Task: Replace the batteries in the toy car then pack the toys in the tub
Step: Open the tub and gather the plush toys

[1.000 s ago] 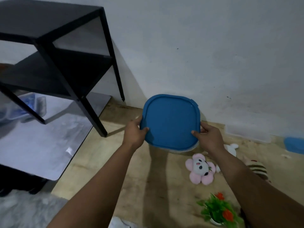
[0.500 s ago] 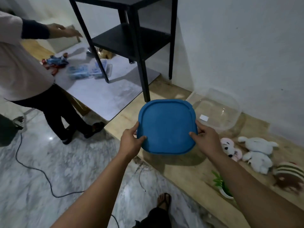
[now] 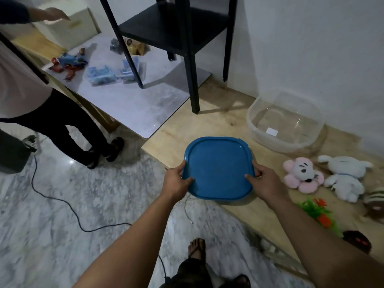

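while hands [image 3: 220, 181] grip it, lid [image 3: 218, 166] looks blue.

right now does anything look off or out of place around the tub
Nothing looks damaged or spilled. The clear tub sits empty with its blue lid off, held in both hands; the plush toys lie loose on the wooden platform beside it.

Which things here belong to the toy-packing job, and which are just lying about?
Job: blue lid, held by left hand and right hand; clear tub; pink plush; white plush; striped plush; toy cars.
Lying about: black shelf; floor cable; small plastic boxes.
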